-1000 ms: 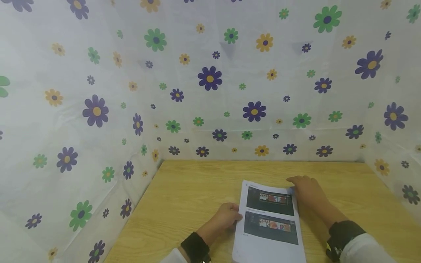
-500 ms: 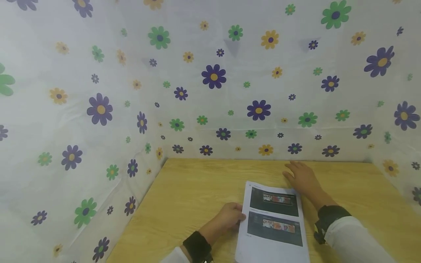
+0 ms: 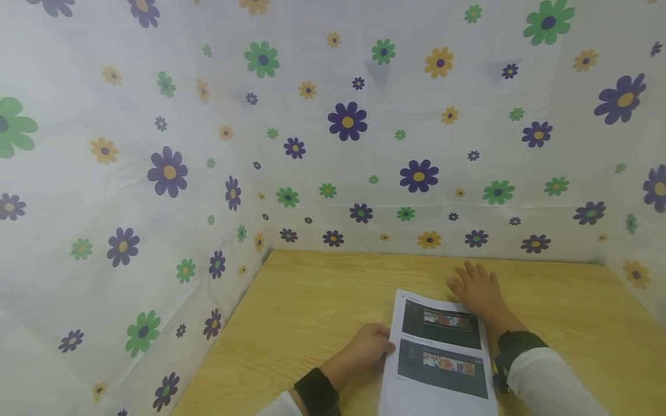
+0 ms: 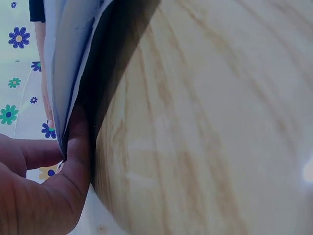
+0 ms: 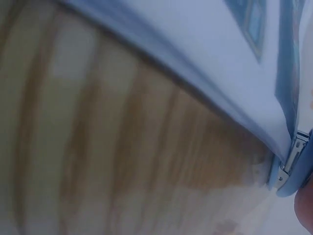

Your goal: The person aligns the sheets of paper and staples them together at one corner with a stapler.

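Observation:
A stack of printed sheets [image 3: 439, 393] with two dark picture blocks lies slanted at the right of the table. My left hand [image 3: 369, 346] pinches its left edge; the left wrist view shows thumb and fingers [image 4: 78, 142] on either side of the sheets, whose edge is raised from the wood. My right hand [image 3: 481, 292] is over the top right corner with its fingers extended and spread. At that corner, in the right wrist view, a small blue stapler [image 5: 296, 152] straddles the paper's edge, a fingertip [image 5: 305, 208] beside it. The head view hides the stapler behind the hand.
The wood-grain table [image 3: 302, 300] extends to both sides of the sheets. White flower-printed sheeting [image 3: 312, 179] encloses it at the back, left and right. Both wrists wear black bands [image 3: 316, 393].
My right hand has moved from gripping at the corner's side to over it, its fingers spreading. The left hand keeps its pinch on the sheets. The head view has shifted slightly.

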Tool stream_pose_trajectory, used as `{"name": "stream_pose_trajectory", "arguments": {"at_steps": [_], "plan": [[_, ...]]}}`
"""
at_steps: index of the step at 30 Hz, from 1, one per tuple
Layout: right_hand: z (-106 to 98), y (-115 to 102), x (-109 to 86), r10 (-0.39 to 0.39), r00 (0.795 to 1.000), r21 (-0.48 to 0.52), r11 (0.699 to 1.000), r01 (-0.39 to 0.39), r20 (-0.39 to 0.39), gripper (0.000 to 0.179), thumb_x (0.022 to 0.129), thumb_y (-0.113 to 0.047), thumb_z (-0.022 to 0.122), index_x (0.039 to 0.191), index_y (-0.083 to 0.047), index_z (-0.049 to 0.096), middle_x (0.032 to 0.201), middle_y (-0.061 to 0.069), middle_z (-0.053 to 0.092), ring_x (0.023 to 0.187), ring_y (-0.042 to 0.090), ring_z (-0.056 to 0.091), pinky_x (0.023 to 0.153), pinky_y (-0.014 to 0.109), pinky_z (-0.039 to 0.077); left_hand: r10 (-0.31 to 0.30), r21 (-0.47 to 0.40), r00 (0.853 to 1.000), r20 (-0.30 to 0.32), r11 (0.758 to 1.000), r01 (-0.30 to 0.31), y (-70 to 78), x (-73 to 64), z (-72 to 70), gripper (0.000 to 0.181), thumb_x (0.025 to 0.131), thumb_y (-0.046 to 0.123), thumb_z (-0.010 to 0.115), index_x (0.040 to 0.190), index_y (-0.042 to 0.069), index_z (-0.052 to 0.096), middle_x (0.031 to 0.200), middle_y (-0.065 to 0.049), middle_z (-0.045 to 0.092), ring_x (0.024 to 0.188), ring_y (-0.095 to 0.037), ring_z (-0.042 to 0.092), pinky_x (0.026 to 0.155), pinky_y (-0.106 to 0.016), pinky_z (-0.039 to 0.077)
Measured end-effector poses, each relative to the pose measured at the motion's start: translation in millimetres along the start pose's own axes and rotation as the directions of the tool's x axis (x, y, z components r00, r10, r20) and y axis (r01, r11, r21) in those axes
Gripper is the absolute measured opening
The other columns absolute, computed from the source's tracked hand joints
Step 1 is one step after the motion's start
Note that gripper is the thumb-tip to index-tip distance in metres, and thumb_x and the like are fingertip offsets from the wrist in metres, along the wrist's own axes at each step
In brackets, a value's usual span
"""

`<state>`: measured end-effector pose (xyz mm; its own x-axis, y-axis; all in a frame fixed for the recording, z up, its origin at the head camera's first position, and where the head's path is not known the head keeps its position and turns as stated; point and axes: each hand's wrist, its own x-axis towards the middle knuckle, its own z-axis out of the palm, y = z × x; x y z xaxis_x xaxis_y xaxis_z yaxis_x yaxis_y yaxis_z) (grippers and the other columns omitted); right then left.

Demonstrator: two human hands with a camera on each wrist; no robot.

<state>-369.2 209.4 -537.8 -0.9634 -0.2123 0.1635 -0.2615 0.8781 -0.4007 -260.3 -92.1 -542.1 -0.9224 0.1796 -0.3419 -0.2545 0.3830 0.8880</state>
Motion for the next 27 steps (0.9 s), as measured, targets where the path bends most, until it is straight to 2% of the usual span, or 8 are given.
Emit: {"name": "stream_pose_trajectory", "arguments": {"at_steps": [6,12,19,23,27], "plan": [[10.7,9.0,1.6,0.016,0.998,-0.033,0.999,-0.014,0.065,0.083,0.105,-0.063,0.030,0.155,0.003,0.034,0.165,0.032,0.015,0.150,0.058,0.005,0.117,0.074,-0.007,0.001,-0.006,1.000,0.009,1.000,-0.001,0.7,-0.2,1.7,0.021,0.092,0.003,0.066,0.113,0.002,0.066,0.097,-0.004,0.069,0.088,-0.018,0.069,0.079,-0.037,0.060],[12.3,9.4,-0.8,-0.014,0.999,-0.046,0.999,0.015,0.038,0.084,0.103,-0.065,0.034,0.153,0.003,0.038,0.164,0.033,0.019,0.150,0.058,0.007,0.116,0.076,-0.006,0.017,-0.011,1.000,-0.015,1.000,-0.017,-0.5,-0.5,6.4,0.022,0.091,0.001,0.065,0.113,0.000,0.066,0.096,-0.005,0.069,0.087,-0.019,0.069,0.079,-0.038,0.060],[15.0,13.5,-2.4,-0.017,1.000,-0.055,0.998,0.017,0.004,0.089,0.102,-0.067,0.035,0.154,0.005,0.035,0.163,0.034,0.020,0.149,0.059,0.008,0.114,0.078,-0.007,0.039,-0.007,0.997,-0.061,0.999,-0.039,-2.6,1.8,13.9,0.021,0.089,-0.001,0.065,0.109,-0.001,0.065,0.094,-0.006,0.068,0.085,-0.019,0.068,0.076,-0.036,0.059],[21.6,14.9,1.1,-0.022,0.999,-0.085,0.996,0.024,0.025,0.092,0.101,-0.071,0.031,0.155,0.003,0.035,0.163,0.034,0.019,0.149,0.059,0.007,0.113,0.078,-0.010,0.040,0.021,0.996,-0.085,0.999,-0.038,-3.7,2.0,12.6,0.020,0.088,-0.001,0.066,0.108,0.000,0.065,0.094,-0.006,0.067,0.087,-0.019,0.066,0.079,-0.037,0.058],[22.3,7.0,2.0,-0.009,0.999,-0.102,0.995,0.013,0.040,0.091,0.100,-0.072,0.032,0.154,0.002,0.038,0.162,0.034,0.020,0.149,0.060,0.006,0.112,0.078,-0.013,0.026,0.041,0.996,-0.082,0.999,-0.023,-3.3,1.6,8.5,0.020,0.088,0.001,0.066,0.108,0.001,0.066,0.095,-0.005,0.067,0.087,-0.019,0.066,0.081,-0.039,0.057]]}}
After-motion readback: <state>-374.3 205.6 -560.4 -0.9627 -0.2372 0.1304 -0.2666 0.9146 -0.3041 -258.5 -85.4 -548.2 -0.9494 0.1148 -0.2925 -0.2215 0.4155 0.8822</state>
